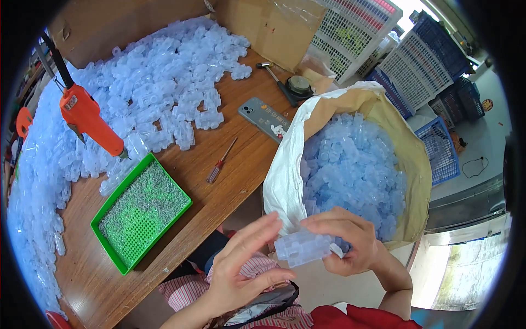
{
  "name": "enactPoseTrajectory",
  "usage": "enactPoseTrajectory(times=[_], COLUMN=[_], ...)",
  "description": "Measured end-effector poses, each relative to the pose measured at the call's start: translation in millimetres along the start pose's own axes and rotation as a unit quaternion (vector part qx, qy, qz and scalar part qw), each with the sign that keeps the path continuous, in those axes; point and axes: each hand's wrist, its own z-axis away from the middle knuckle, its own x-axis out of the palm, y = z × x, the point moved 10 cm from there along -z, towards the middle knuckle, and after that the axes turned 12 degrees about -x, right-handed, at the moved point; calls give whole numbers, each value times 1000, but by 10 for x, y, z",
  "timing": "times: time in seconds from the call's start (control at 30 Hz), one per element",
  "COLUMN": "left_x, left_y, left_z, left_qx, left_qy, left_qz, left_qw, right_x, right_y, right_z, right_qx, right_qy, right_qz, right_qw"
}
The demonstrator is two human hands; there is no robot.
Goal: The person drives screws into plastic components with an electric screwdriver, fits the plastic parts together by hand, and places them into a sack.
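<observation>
Between my thumb and fingers, my right hand [348,241] grips a translucent pale-blue plastic part [302,248], roughly tubular, at the near edge of a large sack. A small white scrap [336,250] shows by my right thumb. Just left of the part, my left hand [244,268] has its fingers and thumb spread apart, with nothing held. The white woven sack [285,181] has a brown lining, and many similar parts [356,164] fill it.
On the wooden table [219,186] lie a heap of like parts [148,82], a green tray of small screws [186,202], a screwdriver [219,164], a phone [264,118] and a hammer [279,82]. An orange electric screwdriver [90,118] hangs above. Crates [422,66] stand at the back right.
</observation>
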Motion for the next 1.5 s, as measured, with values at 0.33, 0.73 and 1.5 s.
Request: enactPoseTrajectory(times=[0.33,0.73,1.5], left_x=[-76,-6,187], left_y=[-172,-339,-590], left_z=[128,60,80], left_qx=[-24,-39,-176], left_qy=[62,34,-50], left_qz=[82,43,33], left_qw=[994,998,983], right_x=[116,98,-114], right_y=[-150,-24,1542], right_z=[-73,35,241], right_qx=[-30,12,194], right_qy=[27,47,-40], right_qz=[19,35,304], right_qw=[999,998,932])
